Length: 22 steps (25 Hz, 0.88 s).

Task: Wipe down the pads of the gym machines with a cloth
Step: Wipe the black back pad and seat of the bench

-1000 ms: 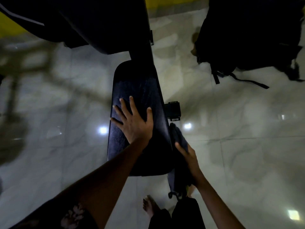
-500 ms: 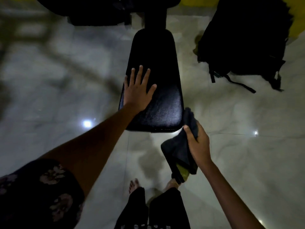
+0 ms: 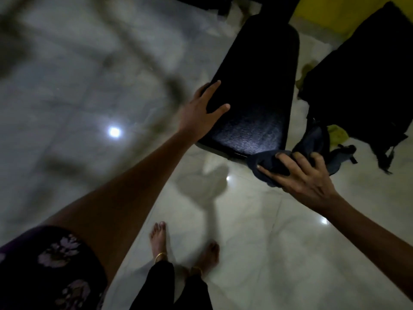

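Head view, looking down: my left hand [image 3: 202,110] lies flat on the near left edge of the black pad [image 3: 257,86], fingers straight and spread, thumb pointing across the top of the pad and the other fingers along its left side. The pad stretches away from me, tilted to the right in the picture, and its near end catches a patch of light.

My right hand [image 3: 299,173] grips the dark cloth [image 3: 312,148] just off the pad's near right corner. My fingers are curled over the bunched fabric and my thumb runs along its underside. One end of the cloth touches or overlaps that corner of the pad; the rest hangs out to the right, past my fingers, above the floor [image 3: 257,220]. So the cloth sits to the right of my left hand, with the lit end of the pad between my two hands.

A black backpack [image 3: 366,74] lies on the pale glossy tiles to the right of the pad, near the cloth. My bare feet [image 3: 158,240] stand on the floor below, between my arms.
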Tool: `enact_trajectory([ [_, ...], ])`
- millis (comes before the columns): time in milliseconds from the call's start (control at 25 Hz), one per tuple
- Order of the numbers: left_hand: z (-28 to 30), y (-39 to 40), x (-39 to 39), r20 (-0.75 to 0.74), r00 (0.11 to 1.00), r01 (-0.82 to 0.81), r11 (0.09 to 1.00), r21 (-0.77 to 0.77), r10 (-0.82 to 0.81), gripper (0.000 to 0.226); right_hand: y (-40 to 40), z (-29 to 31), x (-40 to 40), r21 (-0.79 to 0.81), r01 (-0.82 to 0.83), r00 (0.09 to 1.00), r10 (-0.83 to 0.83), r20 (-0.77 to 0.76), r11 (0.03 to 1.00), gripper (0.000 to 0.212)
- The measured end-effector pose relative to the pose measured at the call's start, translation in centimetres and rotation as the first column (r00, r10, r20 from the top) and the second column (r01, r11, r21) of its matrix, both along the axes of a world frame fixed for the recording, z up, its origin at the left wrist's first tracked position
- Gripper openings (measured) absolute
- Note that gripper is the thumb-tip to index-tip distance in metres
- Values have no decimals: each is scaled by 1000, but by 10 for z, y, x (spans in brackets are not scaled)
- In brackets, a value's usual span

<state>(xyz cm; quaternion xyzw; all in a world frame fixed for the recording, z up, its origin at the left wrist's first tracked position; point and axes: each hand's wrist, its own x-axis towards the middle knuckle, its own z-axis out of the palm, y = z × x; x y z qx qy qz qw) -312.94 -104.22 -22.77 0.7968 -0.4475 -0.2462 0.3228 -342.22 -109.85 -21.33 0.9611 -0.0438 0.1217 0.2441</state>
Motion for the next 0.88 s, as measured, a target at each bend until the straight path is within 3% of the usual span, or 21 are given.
enact_trajectory([
  [120, -2, 1, 3, -81, 992, -102, 995, -19, 100, 73, 14, -2, 50, -2, -109, 994, 109, -26, 994, 41],
  [280, -3, 4, 2, -140, 978, -159, 987, -38, 152, 67, 49, -7, 115, -120, -53, 993, 40, -109, 991, 45],
  [560, -6, 4, 1, -223, 954, -217, 975, -51, 201, 64, 18, 11, 34, 8, -61, 982, 61, -180, 998, 55],
  [720, -4, 3, 3, -236, 952, -218, 973, -77, 194, 62, 52, 0, 92, -72, -19, 972, 1, -237, 997, 48],
  [880, -6, 2, 4, -303, 939, -191, 980, -62, 163, 62, 64, -5, 131, -57, 27, 980, -38, -196, 998, 40],
])
